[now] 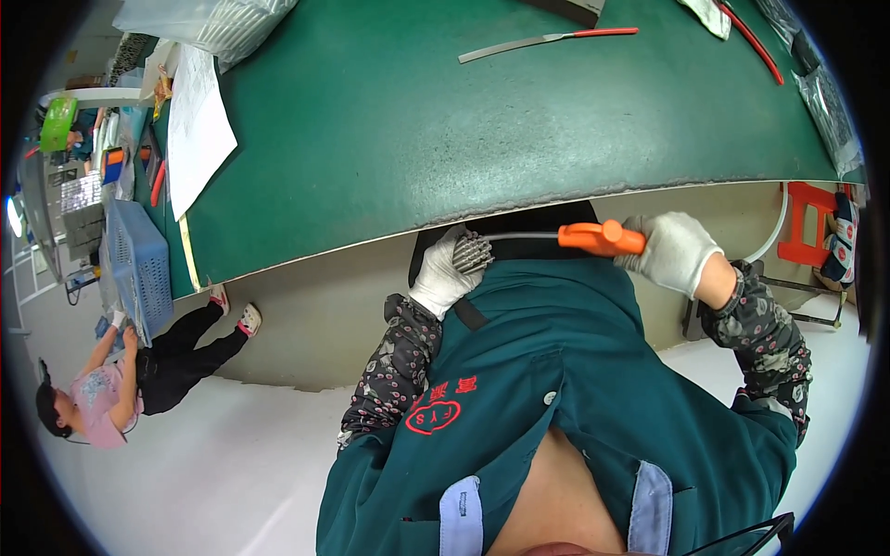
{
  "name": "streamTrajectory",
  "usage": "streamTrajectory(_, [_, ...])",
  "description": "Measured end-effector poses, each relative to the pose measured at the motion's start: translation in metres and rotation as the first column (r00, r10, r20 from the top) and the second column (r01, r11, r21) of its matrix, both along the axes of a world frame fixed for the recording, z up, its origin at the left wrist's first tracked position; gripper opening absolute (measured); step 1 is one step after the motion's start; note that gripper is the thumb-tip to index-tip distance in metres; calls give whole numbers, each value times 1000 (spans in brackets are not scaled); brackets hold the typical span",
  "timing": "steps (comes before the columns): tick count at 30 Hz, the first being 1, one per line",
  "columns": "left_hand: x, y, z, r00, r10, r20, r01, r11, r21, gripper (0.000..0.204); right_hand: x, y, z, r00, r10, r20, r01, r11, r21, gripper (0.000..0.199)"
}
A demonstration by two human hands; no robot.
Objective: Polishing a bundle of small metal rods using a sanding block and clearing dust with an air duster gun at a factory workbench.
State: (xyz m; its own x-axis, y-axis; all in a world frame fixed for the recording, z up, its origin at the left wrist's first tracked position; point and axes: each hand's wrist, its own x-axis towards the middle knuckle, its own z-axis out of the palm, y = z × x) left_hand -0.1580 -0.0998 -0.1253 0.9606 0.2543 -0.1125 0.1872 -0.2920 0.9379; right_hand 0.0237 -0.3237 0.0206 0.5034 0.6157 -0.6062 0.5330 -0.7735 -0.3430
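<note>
In my gloved left hand (441,278) is a grey metal part (473,253) with rows of ridges or pins, its fingers closed around it above my lap. My right hand (675,255), also in a white glove, is closed on the end of an orange air blow gun (601,238). The gun's thin grey nozzle (524,235) points left, with its tip close to the metal part. Both hands are just below the near edge of the green worktable (389,139). How the right fingers sit around the gun's grip is partly hidden.
A file with a red handle (556,42) lies on the table, and a red-handled tool (753,42) lies at the far right. White paper (199,130) and a plastic bag (213,23) are at the left. A person (111,389) stands beside a blue basket (139,259). A red stool (808,222) is at right.
</note>
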Motion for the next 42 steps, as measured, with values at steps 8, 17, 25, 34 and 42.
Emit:
streamTrajectory(8, [-3,4,-4,997,72,-2,-71,981,-180,25,-1,-11,-2,995,-17,-95,11,997,-71,30])
streamTrajectory(17, [8,6,0,997,-4,71,6,1000,-23,27,3,2,1,999,-43,-19,43,999,16,29])
streamTrajectory(25, [8,9,2,980,21,-199,-42,994,-102,34,26,-31,17,961,-66,-268,140,954,264,33])
streamTrajectory(34, [-10,14,25,996,-11,-88,-11,968,-251,37,94,-38,93,699,-614,-365,665,372,648,35])
streamTrajectory(42, [22,28,117,969,-241,-44,205,895,-395,20,248,-51,-1,522,-626,580,284,768,574,29])
